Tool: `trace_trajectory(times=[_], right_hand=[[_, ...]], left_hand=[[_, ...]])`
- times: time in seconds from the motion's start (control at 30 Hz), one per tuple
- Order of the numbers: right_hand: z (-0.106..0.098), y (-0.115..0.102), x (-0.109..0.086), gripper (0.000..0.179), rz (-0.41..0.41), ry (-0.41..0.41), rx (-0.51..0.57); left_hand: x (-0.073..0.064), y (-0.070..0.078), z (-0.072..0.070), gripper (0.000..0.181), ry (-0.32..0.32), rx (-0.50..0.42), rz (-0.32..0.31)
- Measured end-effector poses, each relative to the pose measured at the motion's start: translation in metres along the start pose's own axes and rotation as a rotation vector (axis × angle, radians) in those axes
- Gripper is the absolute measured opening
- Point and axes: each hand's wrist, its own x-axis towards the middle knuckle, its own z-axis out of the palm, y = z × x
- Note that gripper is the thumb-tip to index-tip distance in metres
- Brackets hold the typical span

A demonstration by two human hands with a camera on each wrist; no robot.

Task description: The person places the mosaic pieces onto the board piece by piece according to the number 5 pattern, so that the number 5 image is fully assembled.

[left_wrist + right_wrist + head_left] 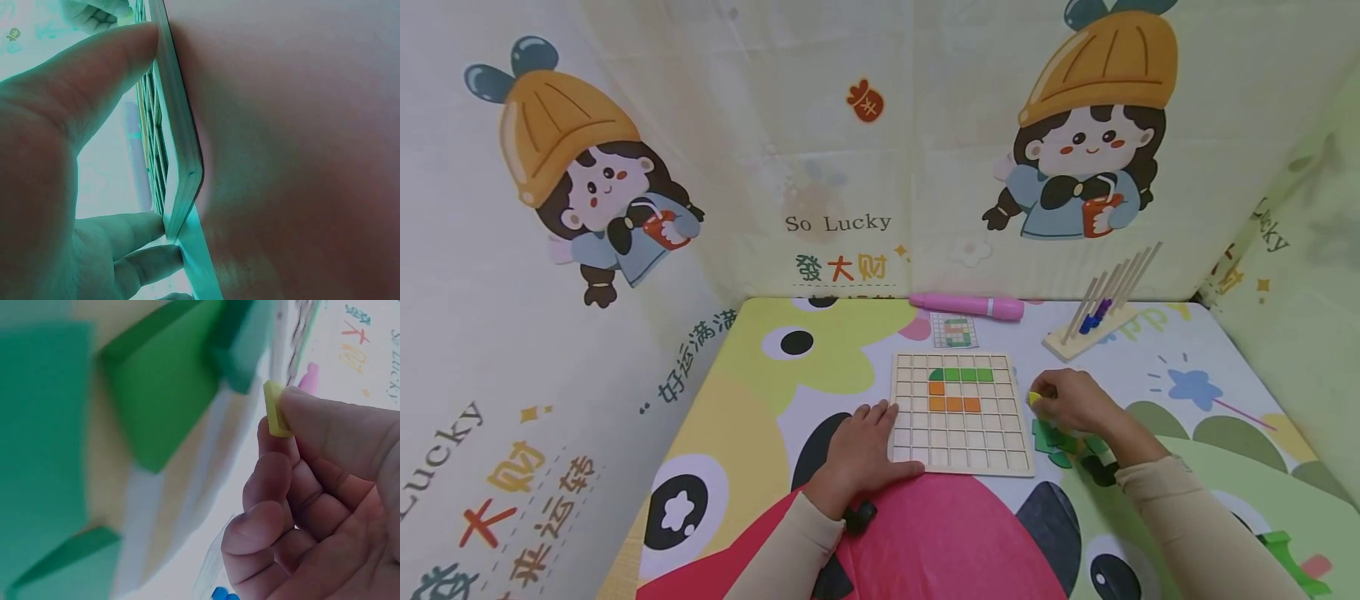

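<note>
A square wooden grid board lies flat in the middle of the table. A row of green tiles and several orange tiles sit in its upper cells. My left hand rests at the board's lower left corner, thumb against the near edge and fingers along the left side. Right of the board, my right hand pinches a small yellow tile between thumb and index finger, above the table. Beneath that hand lie loose green tiles, partly hidden by it in the head view.
Behind the board lies a small printed grid card, with a pink pen-shaped item beyond it. At the back right stands a wooden base with upright pegs, carrying blue and purple pieces. A patterned cloth wall rises behind the table.
</note>
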Motion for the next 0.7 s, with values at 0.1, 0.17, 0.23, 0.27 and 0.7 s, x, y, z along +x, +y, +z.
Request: trace_trajectory(times=[0.1,0.17,0.23,0.27,0.7], right_hand=[[-0.002,-0.008,0.002,0.008,-0.021,0.004,0.023],[-0.001,-0.014,0.004,0.008,-0.030,-0.003,0.051],[0.000,-0.019,0.007,0.009,-0.039,-0.012,0.083],[0.001,-0.022,0.009,0.009,-0.041,-0.015,0.097],[0.021,-0.047,0.032,0.004,-0.073,-0.068,0.070]], left_hand=[[0.000,0.000,0.000,0.106,-0.001,0.000,0.000],[0.000,0.000,0.000,0.106,-0.002,-0.002,0.000],[-0.001,0.000,0.000,0.106,-0.003,-0.002,0.000],[-0.001,0.000,-0.001,0.106,-0.004,-0.002,0.000],[0.000,-0.001,-0.001,0.105,-0.010,-0.008,0.003]])
